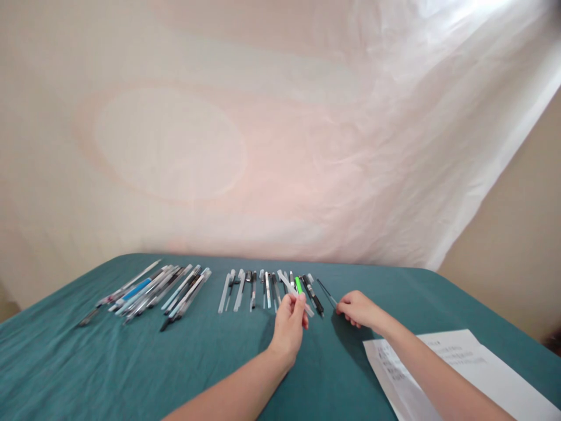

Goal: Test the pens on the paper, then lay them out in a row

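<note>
By right hand — paper, print unreadable

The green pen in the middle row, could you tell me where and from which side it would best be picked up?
Probably by its far, upper end, coming from above. The green pen lies flat on the teal cloth, packed close between neighbouring pens; the left hand covers its near end, so a fingertip pinch on the exposed far part looks easiest. The right hand rests at the thin dark pen further right.

Teal tablecloth, green pen
</note>
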Demonstrator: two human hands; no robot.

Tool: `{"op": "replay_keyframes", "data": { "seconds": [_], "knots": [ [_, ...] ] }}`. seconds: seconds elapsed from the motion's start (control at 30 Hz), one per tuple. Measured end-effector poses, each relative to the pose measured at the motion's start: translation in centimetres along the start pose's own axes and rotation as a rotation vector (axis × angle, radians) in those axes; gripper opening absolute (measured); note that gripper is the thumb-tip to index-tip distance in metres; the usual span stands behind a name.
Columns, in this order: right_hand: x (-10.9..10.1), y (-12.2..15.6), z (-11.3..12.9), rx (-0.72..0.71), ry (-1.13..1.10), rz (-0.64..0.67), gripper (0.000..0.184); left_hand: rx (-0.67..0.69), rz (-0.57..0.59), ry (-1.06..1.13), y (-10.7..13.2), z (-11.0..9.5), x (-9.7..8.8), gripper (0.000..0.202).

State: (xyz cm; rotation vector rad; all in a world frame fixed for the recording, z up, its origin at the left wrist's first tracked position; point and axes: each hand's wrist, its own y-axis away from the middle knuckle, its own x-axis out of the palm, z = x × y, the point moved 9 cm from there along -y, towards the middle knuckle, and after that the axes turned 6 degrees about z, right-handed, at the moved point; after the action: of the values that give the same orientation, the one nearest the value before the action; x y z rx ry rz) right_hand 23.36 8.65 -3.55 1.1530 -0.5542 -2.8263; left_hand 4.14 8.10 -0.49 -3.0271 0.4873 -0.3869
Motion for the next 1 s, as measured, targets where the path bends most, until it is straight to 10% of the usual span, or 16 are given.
{"op": "replay_keyframes", "data": {
  "seconds": [0.47,1.0],
  "knots": [
    [0.1,0.2,2.1,-0.112,-0.026,0.147,0.021,-0.010,0.027,0.009,-0.1,0.3,0.2,0.033],
    [-0.7,-1.9,8.4,-0.468,0.269,-0.368,0.015,-0.021,0.038,-0.011,0.0,0.1,0.3,0.035]
  ]
}}
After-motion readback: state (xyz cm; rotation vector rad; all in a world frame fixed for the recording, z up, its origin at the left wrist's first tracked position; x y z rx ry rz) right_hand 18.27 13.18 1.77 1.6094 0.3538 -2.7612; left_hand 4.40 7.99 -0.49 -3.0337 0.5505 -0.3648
